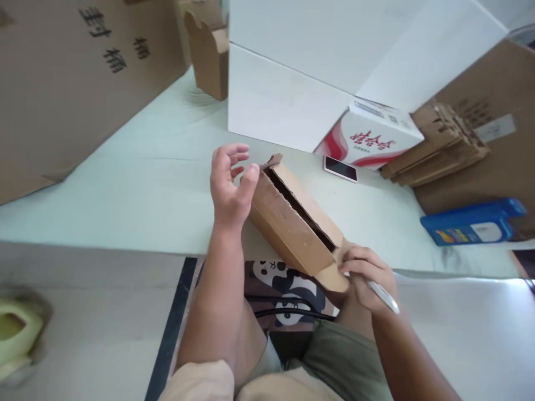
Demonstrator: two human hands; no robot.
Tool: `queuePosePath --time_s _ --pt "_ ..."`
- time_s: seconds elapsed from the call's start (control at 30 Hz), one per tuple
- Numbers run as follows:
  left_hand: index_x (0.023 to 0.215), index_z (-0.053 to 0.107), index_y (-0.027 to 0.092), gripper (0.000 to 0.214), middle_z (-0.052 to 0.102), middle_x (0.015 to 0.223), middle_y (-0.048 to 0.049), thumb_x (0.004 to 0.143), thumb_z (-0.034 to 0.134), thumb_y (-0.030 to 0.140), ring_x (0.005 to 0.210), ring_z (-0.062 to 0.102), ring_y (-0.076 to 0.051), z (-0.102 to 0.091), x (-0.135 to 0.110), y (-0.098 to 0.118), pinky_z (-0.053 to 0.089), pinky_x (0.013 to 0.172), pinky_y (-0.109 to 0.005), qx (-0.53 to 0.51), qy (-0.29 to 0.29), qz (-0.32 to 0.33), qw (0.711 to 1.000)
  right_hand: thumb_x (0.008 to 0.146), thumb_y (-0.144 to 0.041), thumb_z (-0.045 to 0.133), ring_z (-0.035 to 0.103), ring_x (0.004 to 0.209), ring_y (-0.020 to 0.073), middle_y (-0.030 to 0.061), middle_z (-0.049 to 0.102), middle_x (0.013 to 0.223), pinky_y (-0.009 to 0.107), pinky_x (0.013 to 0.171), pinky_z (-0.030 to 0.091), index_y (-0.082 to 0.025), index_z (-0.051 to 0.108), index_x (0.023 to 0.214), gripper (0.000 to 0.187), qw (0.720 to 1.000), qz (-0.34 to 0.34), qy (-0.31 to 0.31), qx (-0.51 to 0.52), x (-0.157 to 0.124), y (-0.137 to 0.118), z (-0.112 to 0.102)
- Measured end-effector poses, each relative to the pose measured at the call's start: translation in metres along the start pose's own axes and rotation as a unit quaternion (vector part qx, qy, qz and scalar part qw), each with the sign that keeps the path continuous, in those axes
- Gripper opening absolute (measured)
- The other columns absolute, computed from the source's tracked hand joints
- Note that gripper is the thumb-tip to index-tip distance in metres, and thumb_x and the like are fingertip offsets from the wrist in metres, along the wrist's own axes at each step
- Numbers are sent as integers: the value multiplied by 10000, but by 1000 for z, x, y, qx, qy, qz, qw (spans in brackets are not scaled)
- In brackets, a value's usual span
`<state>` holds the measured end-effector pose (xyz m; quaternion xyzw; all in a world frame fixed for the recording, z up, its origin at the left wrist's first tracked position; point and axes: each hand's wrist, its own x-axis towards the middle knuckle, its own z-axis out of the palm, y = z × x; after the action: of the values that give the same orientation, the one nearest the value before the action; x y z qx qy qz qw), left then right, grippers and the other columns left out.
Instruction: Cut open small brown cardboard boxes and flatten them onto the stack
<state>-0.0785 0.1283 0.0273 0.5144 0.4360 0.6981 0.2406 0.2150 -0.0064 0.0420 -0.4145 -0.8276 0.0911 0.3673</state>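
Note:
A long, half-folded brown cardboard box (292, 223) lies slanted over the near edge of the pale table (146, 184), its open slot facing up. My left hand (229, 184) is at the box's far end, thumb pressed against the end flap and fingers spread and curled above it. My right hand (368, 275) pinches the near end flap, with a thin white object lying along the wrist.
A white box (292, 78) stands behind, with a red-and-white carton (370, 139) and a phone (340, 168) beside it. Flat cardboard blanks (438, 147) are stacked at right, near a blue pack (472, 223). A big brown carton (75, 83) fills the left; a small folded box (211, 53) sits at the back.

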Motion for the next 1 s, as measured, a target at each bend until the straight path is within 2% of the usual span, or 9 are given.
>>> queuePosePath --time_s 0.13,0.27,0.37,0.47,0.6,0.77,0.87,0.93,1.0 --pt "989 619 246 215 654 1020 -39 857 704 393 971 650 -192 32 -6 13 553 911 -346 54 -83 -13 995 902 -28 552 721 859 181 50 749 944 341 802 573 -232 634 832 230 1000 -6 -14 13 1 1 -5" --pt "880 558 229 232 583 966 -16 751 751 232 915 596 -172 43 -8 17 541 892 -339 129 -47 -12 990 891 -36 540 734 899 180 71 769 1151 322 764 569 -231 593 824 213 998 -1 -61 22 -1 8 -11" --pt "899 534 231 236 554 990 -22 742 698 167 910 590 -171 40 -7 10 543 880 -347 111 -45 -21 993 895 -51 531 741 988 187 102 656 1428 310 750 568 -226 595 815 202 995 15 -94 17 -2 11 -16" --pt "1004 521 260 212 563 1058 -33 819 595 189 879 625 -167 33 -5 0 555 833 -352 27 -28 -34 999 916 -65 522 636 1319 253 116 436 1642 340 834 580 -225 583 886 174 997 44 -58 25 4 15 -13" --pt "1149 496 299 303 597 1072 -32 860 549 227 707 607 -131 28 -5 -4 562 743 -340 -9 -51 -57 997 964 -135 537 477 1489 299 147 489 1578 373 824 601 -267 548 1245 310 995 85 39 39 19 23 7" --pt "1210 534 281 392 632 1111 -35 840 660 248 818 615 -146 25 -7 0 568 797 -328 81 -117 -43 989 981 -239 578 714 990 202 158 444 1543 429 838 596 -284 594 1303 326 976 117 172 -67 29 35 34" --pt "1284 565 286 461 614 1262 -55 841 667 213 1019 644 -182 23 -8 -1 566 961 -373 125 -139 -3 982 1009 -319 560 642 672 102 130 528 1494 373 714 584 -355 477 1435 436 950 190 244 43 24 36 38" --pt "1315 600 293 480 586 1376 -66 851 648 182 1194 618 -217 21 -7 -2 525 1079 -414 139 -152 25 978 1020 -379 544 585 566 94 96 676 1314 304 557 522 -354 466 1441 429 938 237 199 157 17 34 36" --pt "1240 691 283 385 605 1417 -63 881 607 173 1296 577 -248 20 -7 -3 475 1155 -460 158 -178 43 970 1000 -417 575 580 565 107 91 727 1211 280 491 472 -299 602 1299 323 937 252 107 218 10 33 32"
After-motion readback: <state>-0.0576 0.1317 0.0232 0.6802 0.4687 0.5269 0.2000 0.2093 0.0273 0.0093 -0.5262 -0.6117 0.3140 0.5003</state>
